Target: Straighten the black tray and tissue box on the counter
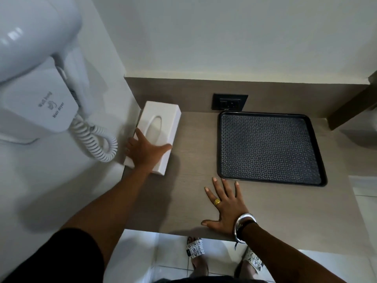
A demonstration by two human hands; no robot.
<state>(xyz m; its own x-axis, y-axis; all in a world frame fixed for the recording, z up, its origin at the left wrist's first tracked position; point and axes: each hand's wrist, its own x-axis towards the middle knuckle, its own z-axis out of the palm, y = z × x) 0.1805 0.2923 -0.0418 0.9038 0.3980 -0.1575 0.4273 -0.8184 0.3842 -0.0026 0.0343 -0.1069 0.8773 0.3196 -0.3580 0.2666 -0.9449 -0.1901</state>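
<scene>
A white tissue box (161,119) lies on the grey-brown counter (193,201) at the left, along the white side wall, with its oval slot facing up. My left hand (144,152) grips its near end, fingers on the wall side and thumb on the right edge. A black tray (269,148) with a patterned mat sits at the right rear of the counter, close to the back panel. My right hand (226,203) rests flat on the counter with fingers spread, fingertips just short of the tray's near left corner, holding nothing.
A white wall-mounted hair dryer (40,82) with a coiled cord (95,139) hangs on the left wall beside the tissue box. A black power socket (229,102) sits in the back panel. The counter's front edge is at my right wrist; my sandalled feet (194,248) show below.
</scene>
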